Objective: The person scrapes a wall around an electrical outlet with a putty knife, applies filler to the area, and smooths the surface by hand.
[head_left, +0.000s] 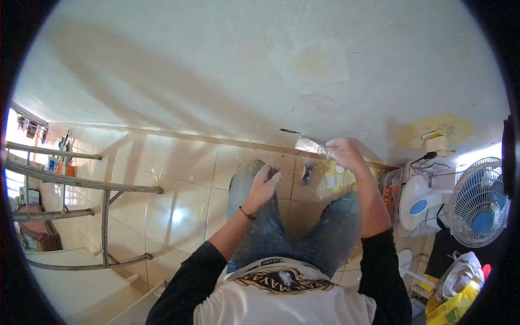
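My right hand point(342, 151) is closed on a small scraper-like tool point(307, 144) with a pale, flat blade, held low against the painted wall point(238, 70). Just left of the blade, a dark narrow gap point(290, 131) shows in the wall near its foot. My left hand point(266, 183) hovers over my left knee, fingers curled together; whatever they may hold is too small to make out. Below the right hand, white and yellow flakes point(337, 177) are scattered on the tiled floor point(184, 162), with a small dark object point(307, 173) beside them.
A metal ladder point(105, 227) stands at the left, near a white piece of furniture point(70, 276). On the right are a white fan point(479, 203), a white and blue appliance point(416, 203), a wall socket point(435, 142) with a plugged-in cable, and a yellow bag point(455, 303).
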Motion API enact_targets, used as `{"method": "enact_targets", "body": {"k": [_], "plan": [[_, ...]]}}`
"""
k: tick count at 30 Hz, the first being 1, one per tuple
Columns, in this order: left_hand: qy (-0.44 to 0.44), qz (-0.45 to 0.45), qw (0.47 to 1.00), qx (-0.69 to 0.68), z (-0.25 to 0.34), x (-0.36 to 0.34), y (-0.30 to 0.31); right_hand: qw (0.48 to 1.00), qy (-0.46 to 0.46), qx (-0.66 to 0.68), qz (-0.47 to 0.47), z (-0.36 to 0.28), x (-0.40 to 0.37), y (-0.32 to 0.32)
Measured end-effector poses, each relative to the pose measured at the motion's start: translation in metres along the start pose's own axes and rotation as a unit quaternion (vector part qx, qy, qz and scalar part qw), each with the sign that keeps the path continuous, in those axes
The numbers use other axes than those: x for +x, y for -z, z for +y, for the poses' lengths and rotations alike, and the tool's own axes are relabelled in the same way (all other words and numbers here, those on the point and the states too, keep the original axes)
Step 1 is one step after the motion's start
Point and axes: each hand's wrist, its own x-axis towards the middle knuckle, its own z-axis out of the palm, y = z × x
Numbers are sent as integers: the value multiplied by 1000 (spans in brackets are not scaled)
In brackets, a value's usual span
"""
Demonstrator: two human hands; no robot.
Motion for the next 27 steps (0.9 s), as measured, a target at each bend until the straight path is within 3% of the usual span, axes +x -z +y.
{"method": "enact_targets", "body": {"k": [1,3,4,5,6,7,8,9,12,13,14,15,16,18,19,21,22,24,25,27], "plan": [[-13,16,999,-31,-7,3,0,1000,2,0,0,1,0,0],[-7,15,1000,-16,-7,6,0,971,64,-132,-191,-1,-4,-2],[0,13,1000,1,-7,6,0,950,32,-121,-286,-2,-5,0],[1,13,1000,1,-11,8,-1,950,30,-120,-286,3,-3,-4],[2,13,999,-34,-14,12,-2,990,59,-96,-88,9,0,-11],[3,15,998,-69,-18,16,-4,987,86,-69,114,14,3,-14],[3,16,997,-69,-17,17,-5,998,49,-7,36,8,3,-8],[9,22,998,-50,-15,19,-5,998,51,-5,35,3,2,-7],[28,28,999,-33,3,18,-9,964,19,-95,-246,-9,-7,-1],[41,31,998,-35,9,18,-11,965,17,-93,-245,-8,-7,-2],[43,29,998,-35,5,21,-12,995,22,-3,-93,-4,-6,-4],[46,41,997,-50,1,26,-13,994,27,86,62,1,-3,-6],[50,55,995,-63,-2,28,-13,994,26,86,61,13,2,-9],[54,53,995,-58,-2,31,-11,990,91,22,-102,27,10,-12],[58,52,995,-55,-3,31,-12,990,90,23,-102,35,12,-12],[64,53,994,-65,-3,32,-13,977,67,-38,-200,26,1,-8],[68,56,993,-78,-3,33,-15,977,66,-38,-198,20,-2,-9],[42,54,997,-34,-3,37,-18,988,-18,150,31,13,-5,-12],[14,52,998,13,-2,40,-18,988,-20,152,31,23,-2,-16],[3,21,996,89,7,48,-19,991,89,93,-19,37,-6,-27]]}}
